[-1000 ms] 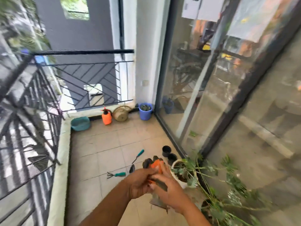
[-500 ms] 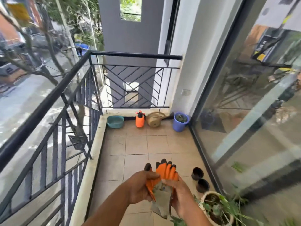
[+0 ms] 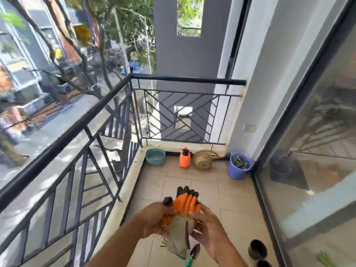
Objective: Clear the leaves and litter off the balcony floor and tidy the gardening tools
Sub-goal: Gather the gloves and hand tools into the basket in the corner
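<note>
Item: orange gloves [image 3: 185, 204], held at chest height above the balcony floor [image 3: 204, 182]. Your left hand [image 3: 154, 220] gripped them; your right hand [image 3: 208, 230] pinched their cuff.

No text, label, brand or number can be read. The yellow sign [image 3: 83, 32] across the street may carry lettering, but it is too blurred to make out.
</note>
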{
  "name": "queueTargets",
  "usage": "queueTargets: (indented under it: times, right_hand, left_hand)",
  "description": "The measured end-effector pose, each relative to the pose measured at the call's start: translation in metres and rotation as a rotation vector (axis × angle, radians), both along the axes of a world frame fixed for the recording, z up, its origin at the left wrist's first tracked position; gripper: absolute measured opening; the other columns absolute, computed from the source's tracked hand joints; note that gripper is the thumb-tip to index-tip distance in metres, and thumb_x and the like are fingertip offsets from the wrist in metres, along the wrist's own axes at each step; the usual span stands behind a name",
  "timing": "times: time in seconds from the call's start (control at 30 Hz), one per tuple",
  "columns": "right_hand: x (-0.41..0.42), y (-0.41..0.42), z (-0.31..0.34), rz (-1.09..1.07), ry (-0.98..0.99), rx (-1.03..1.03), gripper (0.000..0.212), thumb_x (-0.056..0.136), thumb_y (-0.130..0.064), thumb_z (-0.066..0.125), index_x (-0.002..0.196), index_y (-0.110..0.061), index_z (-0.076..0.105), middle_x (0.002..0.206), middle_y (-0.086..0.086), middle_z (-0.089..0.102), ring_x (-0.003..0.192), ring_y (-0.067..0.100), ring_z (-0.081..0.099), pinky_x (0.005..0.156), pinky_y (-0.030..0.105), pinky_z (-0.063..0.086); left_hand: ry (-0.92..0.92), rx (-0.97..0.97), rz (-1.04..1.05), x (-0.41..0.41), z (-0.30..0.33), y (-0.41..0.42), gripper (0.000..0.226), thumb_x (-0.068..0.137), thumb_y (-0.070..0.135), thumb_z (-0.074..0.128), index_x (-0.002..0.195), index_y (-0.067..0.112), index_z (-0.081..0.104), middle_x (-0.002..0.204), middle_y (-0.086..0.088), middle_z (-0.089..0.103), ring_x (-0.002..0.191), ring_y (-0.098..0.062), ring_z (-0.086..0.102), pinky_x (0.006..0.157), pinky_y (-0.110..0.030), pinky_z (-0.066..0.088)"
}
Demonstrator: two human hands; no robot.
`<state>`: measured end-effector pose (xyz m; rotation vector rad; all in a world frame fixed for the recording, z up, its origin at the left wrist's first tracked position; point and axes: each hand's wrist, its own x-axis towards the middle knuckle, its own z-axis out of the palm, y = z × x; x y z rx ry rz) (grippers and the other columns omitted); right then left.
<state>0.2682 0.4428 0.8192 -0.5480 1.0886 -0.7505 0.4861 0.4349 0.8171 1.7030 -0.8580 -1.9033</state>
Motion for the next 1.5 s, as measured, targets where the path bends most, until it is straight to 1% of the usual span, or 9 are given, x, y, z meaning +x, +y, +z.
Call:
queueTargets:
  times: [0.37, 0.77, 0.83, 0.9, 1.0, 1.07, 1.13, 1.37, 1.5]
  right_hand:
    - [0.036, -0.131, -0.016, 0.218, 0.085, -0.053, 0.071, 0.054, -0.014, 0.093, 0.121, -0.009, 0.073, 0.113, 0.022, 0.076, 0.108, 0.041, 0.073, 0.082, 0.046, 0.062]
    - [0.140, -0.307, -0.031, 0.267, 0.149, -0.005, 0.059, 0.066, -0.003, 0.081, 0.123, -0.008, 0.068, 0.112, 0.021, 0.077, 0.095, 0.031, 0.073, 0.076, 0.043, 0.061]
    - [0.150, -0.337, -0.026, 0.308, 0.154, 0.024, 0.055, 0.066, 0.000, 0.080, 0.119, -0.008, 0.069, 0.101, 0.018, 0.076, 0.088, 0.030, 0.072, 0.071, 0.039, 0.059]
    - [0.167, -0.369, -0.022, 0.326, 0.145, 0.059, 0.059, 0.052, 0.001, 0.082, 0.109, -0.008, 0.070, 0.090, 0.017, 0.073, 0.078, 0.031, 0.071, 0.065, 0.038, 0.058]
    - [0.187, -0.403, -0.017, 0.360, 0.153, 0.092, 0.057, 0.052, 0.000, 0.076, 0.108, -0.009, 0.067, 0.093, 0.017, 0.073, 0.079, 0.030, 0.069, 0.067, 0.037, 0.057]
    - [0.195, -0.422, -0.016, 0.342, 0.186, 0.101, 0.052, 0.059, -0.001, 0.074, 0.109, -0.008, 0.066, 0.093, 0.016, 0.074, 0.079, 0.029, 0.069, 0.068, 0.037, 0.057]
    - [0.200, -0.443, -0.017, 0.337, 0.217, 0.109, 0.057, 0.055, -0.006, 0.078, 0.111, -0.007, 0.067, 0.096, 0.016, 0.075, 0.083, 0.029, 0.070, 0.071, 0.039, 0.058]
    - [0.196, -0.533, -0.033, 0.418, 0.219, 0.158, 0.067, 0.056, -0.014, 0.088, 0.120, -0.006, 0.074, 0.113, 0.023, 0.075, 0.098, 0.036, 0.071, 0.091, 0.056, 0.060]
    - [0.203, -0.597, -0.060, 0.391, 0.215, 0.203, 0.057, 0.066, 0.002, 0.080, 0.122, 0.000, 0.071, 0.108, 0.023, 0.076, 0.093, 0.037, 0.073, 0.074, 0.049, 0.063]
  left_hand:
    - [-0.003, 0.108, 0.155, 0.030, -0.016, -0.071, 0.040, 0.093, 0.022, 0.070, 0.132, 0.014, 0.066, 0.122, -0.017, 0.077, 0.116, -0.036, 0.074, 0.107, -0.061, 0.054]
    - [0.118, -0.023, 0.071, 0.158, -0.029, -0.207, 0.106, 0.048, 0.069, 0.101, 0.130, 0.010, 0.072, 0.116, -0.002, 0.081, 0.113, -0.019, 0.075, 0.112, -0.049, 0.053]
    - [0.108, -0.145, -0.049, 0.154, 0.066, -0.228, 0.124, 0.073, 0.058, 0.094, 0.126, -0.033, 0.030, 0.078, 0.018, 0.076, 0.078, 0.018, 0.068, 0.098, -0.014, 0.053]
    - [0.108, -0.127, -0.121, 0.173, 0.104, -0.254, 0.095, 0.104, 0.019, 0.068, 0.100, -0.024, -0.017, 0.054, 0.021, 0.057, 0.055, 0.032, 0.049, 0.079, 0.002, 0.039]
    - [0.100, -0.038, -0.098, 0.226, -0.015, -0.308, 0.127, 0.054, 0.053, 0.105, 0.148, -0.008, 0.045, 0.106, 0.001, 0.082, 0.108, -0.013, 0.076, 0.092, -0.037, 0.050]
    - [0.062, -0.003, 0.038, 0.254, -0.074, -0.332, 0.094, 0.055, 0.047, 0.106, 0.138, 0.025, 0.067, 0.125, -0.011, 0.077, 0.126, -0.043, 0.067, 0.096, -0.053, 0.048]
    - [0.083, -0.010, 0.060, 0.262, -0.067, -0.362, 0.071, 0.067, 0.034, 0.103, 0.131, 0.025, 0.072, 0.128, -0.019, 0.074, 0.131, -0.053, 0.058, 0.107, -0.067, 0.041]
    - [0.097, 0.013, 0.047, 0.282, -0.063, -0.458, 0.055, 0.070, 0.010, 0.097, 0.120, 0.006, 0.075, 0.123, -0.026, 0.074, 0.107, -0.037, 0.073, 0.094, -0.051, 0.052]
    - [0.087, 0.069, 0.106, 0.295, -0.087, -0.521, 0.047, 0.081, -0.003, 0.081, 0.126, 0.006, 0.073, 0.122, -0.021, 0.076, 0.110, -0.036, 0.074, 0.091, -0.047, 0.057]
